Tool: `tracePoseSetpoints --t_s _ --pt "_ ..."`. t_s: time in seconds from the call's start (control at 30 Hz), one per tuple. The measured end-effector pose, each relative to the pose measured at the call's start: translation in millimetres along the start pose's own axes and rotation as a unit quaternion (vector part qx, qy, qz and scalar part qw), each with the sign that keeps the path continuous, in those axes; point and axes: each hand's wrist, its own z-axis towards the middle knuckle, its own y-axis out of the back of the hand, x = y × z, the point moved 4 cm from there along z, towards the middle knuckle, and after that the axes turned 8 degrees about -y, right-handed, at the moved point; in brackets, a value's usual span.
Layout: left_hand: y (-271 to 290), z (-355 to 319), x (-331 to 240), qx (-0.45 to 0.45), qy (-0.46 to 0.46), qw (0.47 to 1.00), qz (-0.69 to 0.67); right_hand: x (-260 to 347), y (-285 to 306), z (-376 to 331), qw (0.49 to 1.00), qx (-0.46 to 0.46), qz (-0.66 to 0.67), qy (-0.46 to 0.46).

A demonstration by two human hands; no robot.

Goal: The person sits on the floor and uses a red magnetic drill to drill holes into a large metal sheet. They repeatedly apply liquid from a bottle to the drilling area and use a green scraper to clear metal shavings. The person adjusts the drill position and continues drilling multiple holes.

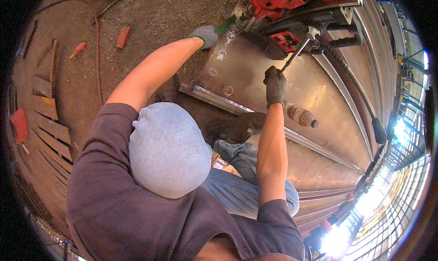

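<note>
Grip of the right hand (275, 85) is wrapped around the lever (297, 53) at upper right, seemingly for leverage on the red machine (292, 0). At upper centre, the green tool (226, 25) is clasped by the left hand (206, 36), apparently for reach. Both the left arm (157, 67) and right arm (272, 156) are extended.

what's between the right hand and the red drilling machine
A straight metal lever runs from the right hand to the red drilling machine, in the head view.

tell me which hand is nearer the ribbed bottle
Right: the right hand is close beside the ribbed bottle, gripping a metal bar; the left hand is farther off, up and to the left.
</note>
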Motion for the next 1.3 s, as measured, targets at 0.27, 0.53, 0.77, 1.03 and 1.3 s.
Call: tracePoseSetpoints --t_s 0.27,0.53,0.77,1.03,1.3 --pt "46 -60 30 -0.161 0.157 0.955 -0.191 -5 1 1 1.000 -0.011 -0.014 -0.004" --pt "21 -50 -23 0.034 -0.031 0.999 0.010 6 -1 -6 0.999 -0.016 -0.027 -0.010" --pt "69 16 21 -0.162 0.129 0.968 -0.143 -4 0 1 1.000 -0.008 -0.002 -0.008" --pt "55 -88 -6 -0.073 0.068 0.982 -0.159 0 0 1 0.997 -0.017 -0.068 0.022" --pt "30 -69 -30 0.022 -0.021 1.000 0.007 -10 5 16 0.994 -0.014 -0.111 0.002"
